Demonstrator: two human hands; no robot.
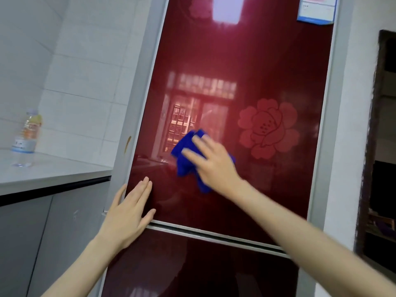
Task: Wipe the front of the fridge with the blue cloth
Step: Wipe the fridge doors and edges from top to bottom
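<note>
Item: my right hand (pixel 211 160), fingers flat, presses blue cloth (pixel 186 146) mid-frame; left hand (pixel 126 213) flat on fridge door (pixel 246 71); I judge wiping midway.

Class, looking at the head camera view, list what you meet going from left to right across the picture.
In order: plastic bottle → left hand → blue cloth under the right hand → flower pattern on the fridge door → blue-edged label → dark opening.

Upper panel: the fridge door (pixel 246 67) is lying open above the blue cloth (pixel 186 153).
Lower-left corner: a left hand (pixel 128 213) is pressing flat, blocking it.
Left side: a counter (pixel 53 174) with a bottle (pixel 26 136) is standing just beside.
</note>
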